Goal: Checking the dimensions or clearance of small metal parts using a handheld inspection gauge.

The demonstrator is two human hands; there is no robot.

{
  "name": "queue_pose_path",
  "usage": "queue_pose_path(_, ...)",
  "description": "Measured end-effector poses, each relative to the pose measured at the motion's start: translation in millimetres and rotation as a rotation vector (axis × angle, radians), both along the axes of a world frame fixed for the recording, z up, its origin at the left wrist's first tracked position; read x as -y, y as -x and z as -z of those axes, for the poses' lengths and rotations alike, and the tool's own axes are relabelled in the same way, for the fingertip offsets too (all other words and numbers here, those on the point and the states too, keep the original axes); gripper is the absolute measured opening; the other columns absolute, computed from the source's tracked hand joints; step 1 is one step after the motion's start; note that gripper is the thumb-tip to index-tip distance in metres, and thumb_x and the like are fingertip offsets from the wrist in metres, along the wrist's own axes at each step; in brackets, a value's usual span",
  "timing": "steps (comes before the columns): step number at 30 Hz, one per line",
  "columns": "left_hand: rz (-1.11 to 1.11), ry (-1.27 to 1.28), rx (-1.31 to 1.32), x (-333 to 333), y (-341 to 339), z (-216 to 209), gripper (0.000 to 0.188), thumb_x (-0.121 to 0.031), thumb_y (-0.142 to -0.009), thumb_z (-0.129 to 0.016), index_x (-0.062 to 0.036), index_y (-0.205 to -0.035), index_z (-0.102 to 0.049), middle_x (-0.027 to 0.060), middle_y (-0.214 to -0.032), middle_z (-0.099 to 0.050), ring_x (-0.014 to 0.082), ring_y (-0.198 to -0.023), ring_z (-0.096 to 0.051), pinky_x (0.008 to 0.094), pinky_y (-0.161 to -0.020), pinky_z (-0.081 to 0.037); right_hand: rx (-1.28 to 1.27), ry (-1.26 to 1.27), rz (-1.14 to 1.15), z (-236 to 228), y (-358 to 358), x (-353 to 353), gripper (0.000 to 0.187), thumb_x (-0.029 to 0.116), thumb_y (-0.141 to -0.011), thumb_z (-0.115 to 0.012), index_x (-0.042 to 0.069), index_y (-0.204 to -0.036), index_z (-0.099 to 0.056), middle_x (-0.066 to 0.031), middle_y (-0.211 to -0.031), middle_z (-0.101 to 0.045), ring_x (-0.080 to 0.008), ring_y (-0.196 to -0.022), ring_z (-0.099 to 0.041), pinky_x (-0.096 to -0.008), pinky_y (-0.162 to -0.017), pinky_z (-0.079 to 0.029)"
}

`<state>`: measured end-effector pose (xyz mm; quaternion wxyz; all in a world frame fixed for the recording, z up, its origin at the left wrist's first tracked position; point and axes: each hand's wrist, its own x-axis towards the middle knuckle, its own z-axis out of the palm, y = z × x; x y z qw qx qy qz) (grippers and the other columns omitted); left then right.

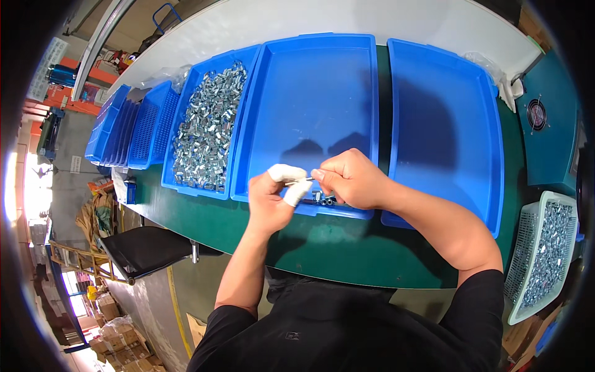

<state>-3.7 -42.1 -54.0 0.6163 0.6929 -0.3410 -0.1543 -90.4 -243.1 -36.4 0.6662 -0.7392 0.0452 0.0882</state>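
My left hand (pixel 271 197), with white wraps on its thumb and a finger, pinches a thin, light metal piece (pixel 299 181) over the front edge of the middle blue tray (pixel 304 93). From the other side, the closed fingertips of my right hand (pixel 354 180) meet the end of this piece. Its exact kind is too small to make out. Just below my hands, a few small dark and silvery metal parts (pixel 323 199) lie inside the tray's near edge, partly hidden by my right hand.
Left of the middle tray, a blue tray (pixel 168 170) holds many small shiny metal parts (pixel 211 124). Another blue tray (pixel 449 80) is on the right. Blue baskets (pixel 149 127) stand far left on the green table (pixel 347 254). A pale basket of metal parts (pixel 527 248) stands right, below a teal machine (pixel 548 149).
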Motion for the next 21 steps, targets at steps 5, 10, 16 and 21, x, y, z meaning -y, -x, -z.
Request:
queue_pose_path(5, -0.561, -0.041, 0.266, -41, -58, -4, 0.012, -0.004, -0.091, -0.07, -0.0027, -0.102, -0.066, 0.0051, -0.088, -0.067, 0.0145, -0.077, -0.064, 0.0288, -0.071, -0.052, 0.129, -0.114, 0.238, 5, -6, 5, 0.043, 0.024, -0.104, -0.051, 0.003, -0.068, -0.057, -0.0013, -0.053, -0.052, -0.008, -0.048, -0.05, -0.0267, -0.048, -0.038)
queue_pose_path(10, -0.532, -0.305, 0.964, -40, -74, -17, 0.024, -0.004, -0.083, -0.075, -0.003, -0.106, -0.068, 0.0119, -0.098, -0.07, 0.0322, -0.099, -0.065, 0.0397, -0.091, -0.049, 0.171, -0.242, 0.338, 10, -6, 7, 0.042, 0.025, -0.106, -0.048, 0.002, -0.072, -0.056, 0.0005, -0.053, -0.048, -0.0083, -0.05, -0.048, -0.0258, -0.052, -0.042)
queue_pose_path(16, 0.247, -0.423, 0.478, 25, -19, -19, 0.025, -0.006, -0.077, -0.079, -0.0018, -0.1, -0.07, 0.0141, -0.1, -0.067, 0.0334, -0.096, -0.064, 0.0398, -0.085, -0.051, 0.234, -0.338, 0.386, 12, -9, 9, 0.041, 0.026, -0.107, -0.048, 0.002, -0.074, -0.057, 0.0016, -0.053, -0.045, -0.008, -0.05, -0.046, -0.0263, -0.054, -0.044)
queue_pose_path(21, 0.388, -0.598, 0.521, 36, -26, 1, 0.022, -0.004, -0.076, -0.077, 0.0013, -0.095, -0.067, 0.0167, -0.095, -0.065, 0.0369, -0.095, -0.061, 0.0425, -0.084, -0.051, 0.212, -0.286, 0.345, 9, -8, 5, 0.043, 0.027, -0.107, -0.048, 0.002, -0.072, -0.056, 0.0016, -0.054, -0.047, -0.0072, -0.051, -0.048, -0.0258, -0.053, -0.043)
